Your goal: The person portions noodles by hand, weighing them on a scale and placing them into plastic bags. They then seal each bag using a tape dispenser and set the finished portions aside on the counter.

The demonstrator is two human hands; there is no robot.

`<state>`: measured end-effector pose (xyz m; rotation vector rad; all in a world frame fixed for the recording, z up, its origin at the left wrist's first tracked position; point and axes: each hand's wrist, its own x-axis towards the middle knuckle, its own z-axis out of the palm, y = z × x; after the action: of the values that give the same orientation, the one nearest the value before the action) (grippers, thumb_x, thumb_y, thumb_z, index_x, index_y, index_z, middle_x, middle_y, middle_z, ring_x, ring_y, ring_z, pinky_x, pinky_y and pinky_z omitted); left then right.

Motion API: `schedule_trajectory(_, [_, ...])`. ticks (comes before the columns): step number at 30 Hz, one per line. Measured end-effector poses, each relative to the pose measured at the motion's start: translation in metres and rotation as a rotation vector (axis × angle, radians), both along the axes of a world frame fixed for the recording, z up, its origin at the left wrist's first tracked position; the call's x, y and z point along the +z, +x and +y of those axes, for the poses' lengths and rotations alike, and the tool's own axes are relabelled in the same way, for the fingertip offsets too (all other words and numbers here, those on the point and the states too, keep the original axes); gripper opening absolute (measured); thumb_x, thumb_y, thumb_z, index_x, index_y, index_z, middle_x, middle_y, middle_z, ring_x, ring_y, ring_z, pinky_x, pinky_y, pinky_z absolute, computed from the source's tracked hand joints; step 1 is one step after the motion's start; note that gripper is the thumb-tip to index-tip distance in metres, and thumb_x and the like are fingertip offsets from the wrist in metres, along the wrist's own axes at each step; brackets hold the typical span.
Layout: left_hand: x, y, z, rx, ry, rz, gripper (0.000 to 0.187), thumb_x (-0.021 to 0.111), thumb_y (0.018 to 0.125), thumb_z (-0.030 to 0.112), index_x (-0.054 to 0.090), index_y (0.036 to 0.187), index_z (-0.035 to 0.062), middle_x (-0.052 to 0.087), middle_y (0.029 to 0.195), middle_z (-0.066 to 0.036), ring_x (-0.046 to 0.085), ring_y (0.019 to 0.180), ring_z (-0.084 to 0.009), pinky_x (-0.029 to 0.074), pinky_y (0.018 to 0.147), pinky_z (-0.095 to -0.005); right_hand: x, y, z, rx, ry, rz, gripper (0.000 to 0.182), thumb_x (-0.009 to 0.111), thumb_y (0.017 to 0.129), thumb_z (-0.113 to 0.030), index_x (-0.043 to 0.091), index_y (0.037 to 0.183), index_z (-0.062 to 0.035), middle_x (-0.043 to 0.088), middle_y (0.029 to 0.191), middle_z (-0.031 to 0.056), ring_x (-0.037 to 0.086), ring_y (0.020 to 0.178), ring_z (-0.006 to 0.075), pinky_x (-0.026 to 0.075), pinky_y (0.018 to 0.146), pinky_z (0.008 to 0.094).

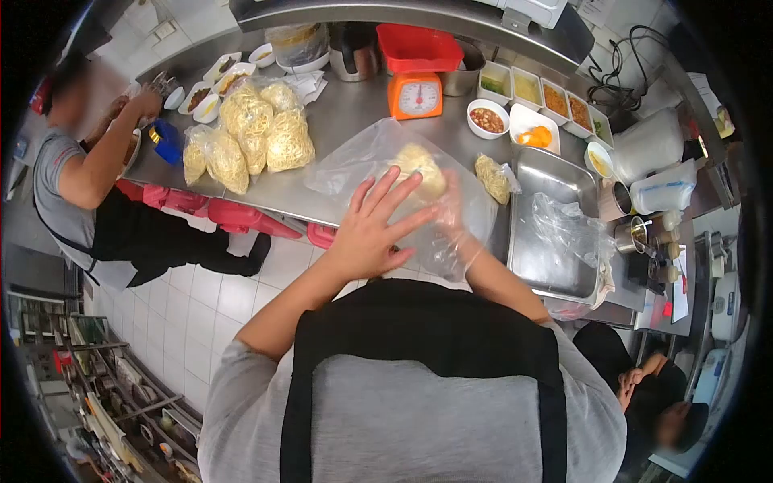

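Observation:
A clear plastic bag [346, 173] lies spread on the steel counter in front of me, with a pale clump of noodles [420, 171] inside it. Over the near left part of the bag is my left hand [380, 221], its fingers spread and nothing held. My right hand [452, 205] is behind or inside the clear film at the right side of the clump, partly blurred; its fingers are not clear enough to read. Just right of the bag sits a small bag of noodles [493, 179].
Several filled noodle bags [266, 129] stand at the left. An orange scale [415, 95] with a red tray [419, 48] is behind. A steel pan [551, 249] and food containers [555, 101] are at the right. A co-worker [97, 185] stands far left.

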<state>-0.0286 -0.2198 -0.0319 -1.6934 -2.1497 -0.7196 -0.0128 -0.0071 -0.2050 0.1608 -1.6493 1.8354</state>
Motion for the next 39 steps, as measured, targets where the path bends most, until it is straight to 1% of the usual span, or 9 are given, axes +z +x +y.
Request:
schedule_trajectory(3, [-0.048, -0.017, -0.003, 0.173, 0.116, -0.066, 0.081, 0.077, 0.064, 0.021, 0.039, 0.133, 0.0060, 0.029, 0.141, -0.022, 0.027, 0.132, -0.0401, 0.024, 0.105, -0.0521, 0.025, -0.001, 0.012, -0.270, 0.670, -0.708, 0.065, 0.071, 0.074, -0.034, 0.039, 0.125, -0.0099, 0.058, 0.108, 0.0162, 0.058, 0.102, 0.0285, 0.048, 0.082, 0.0371])
schedule_trajectory(8, [-0.096, -0.041, -0.049, 0.508, 0.338, -0.359, 0.087, 0.077, 0.066, 0.018, 0.031, 0.138, 0.0042, 0.031, 0.140, -0.022, 0.029, 0.131, -0.0390, 0.028, 0.105, -0.0483, 0.058, -0.019, 0.019, -0.072, 0.979, -0.662, 0.062, 0.069, 0.071, -0.036, 0.047, 0.122, -0.0096, 0.060, 0.112, 0.0159, 0.057, 0.104, 0.0331, 0.045, 0.087, 0.0399])
schedule_trajectory(12, [-0.125, -0.083, -0.047, 0.366, 0.267, -0.728, 0.085, 0.077, 0.070, 0.019, 0.030, 0.138, 0.0020, 0.039, 0.134, -0.023, 0.035, 0.127, -0.0367, 0.032, 0.103, -0.0436, 0.117, -0.034, 0.010, 0.128, 1.354, -0.892, 0.055, 0.068, 0.071, -0.037, 0.054, 0.117, -0.0090, 0.061, 0.113, 0.0153, 0.059, 0.101, 0.0324, 0.046, 0.086, 0.0407])
schedule_trajectory(16, [-0.117, -0.087, -0.049, 0.313, 0.249, -0.961, 0.083, 0.075, 0.073, 0.019, 0.028, 0.140, 0.0048, 0.043, 0.132, -0.020, 0.039, 0.125, -0.0311, 0.037, 0.099, -0.0396, 0.147, -0.032, -0.014, 0.021, 1.254, -0.858, 0.051, 0.066, 0.072, -0.035, 0.056, 0.114, -0.0094, 0.063, 0.106, 0.0153, 0.060, 0.099, 0.0311, 0.047, 0.084, 0.0423])
schedule_trajectory(20, [-0.137, -0.105, -0.077, 0.154, 0.481, -1.406, 0.067, 0.062, 0.086, 0.016, 0.026, 0.142, 0.0091, 0.044, 0.133, -0.018, 0.045, 0.121, -0.0251, 0.039, 0.096, -0.0360, 0.074, -0.041, -0.012, -0.101, 1.255, -0.742, 0.045, 0.069, 0.070, -0.029, 0.057, 0.108, -0.0098, 0.063, 0.099, 0.0180, 0.061, 0.096, 0.0330, 0.048, 0.082, 0.0445])
schedule_trajectory(31, [-0.156, -0.148, 0.001, -0.081, 0.478, -1.693, 0.036, 0.045, 0.095, 0.020, 0.044, 0.128, 0.0039, 0.053, 0.122, -0.012, 0.053, 0.111, -0.0247, 0.046, 0.092, -0.0377, 0.112, -0.016, -0.012, 0.244, -0.294, -0.131, 0.054, 0.069, 0.077, -0.007, 0.050, 0.127, -0.0062, 0.060, 0.114, 0.0059, 0.058, 0.100, 0.0145, 0.046, 0.089, 0.0311])
schedule_trajectory(34, [-0.122, -0.142, 0.046, -0.330, 0.409, -1.899, 0.039, 0.044, 0.095, 0.024, 0.044, 0.128, 0.0035, 0.053, 0.122, -0.011, 0.055, 0.108, -0.0245, 0.048, 0.089, -0.0373, 0.113, -0.015, -0.015, 0.203, -0.208, -0.275, 0.051, 0.065, 0.081, -0.004, 0.047, 0.129, -0.0055, 0.058, 0.117, 0.0066, 0.056, 0.105, 0.0157, 0.045, 0.092, 0.0314])
schedule_trajectory(37, [-0.107, -0.108, 0.066, -0.240, 0.541, -1.620, 0.041, 0.044, 0.095, 0.025, 0.043, 0.128, 0.0019, 0.053, 0.121, -0.012, 0.055, 0.106, -0.0250, 0.050, 0.087, -0.0377, 0.132, -0.004, -0.029, 0.147, -0.361, -0.006, 0.051, 0.065, 0.083, -0.009, 0.046, 0.130, -0.0045, 0.057, 0.118, 0.0079, 0.057, 0.105, 0.0188, 0.046, 0.091, 0.0322])
schedule_trajectory(39, [-0.113, -0.088, 0.061, -0.330, 0.623, -1.986, 0.040, 0.046, 0.095, 0.024, 0.043, 0.128, 0.0012, 0.054, 0.121, -0.013, 0.056, 0.105, -0.0249, 0.049, 0.086, -0.0365, 0.135, -0.016, -0.044, -0.059, -0.687, -0.127, 0.040, 0.062, 0.086, -0.014, 0.051, 0.123, -0.0053, 0.059, 0.113, 0.0061, 0.058, 0.102, 0.0180, 0.046, 0.090, 0.0348])
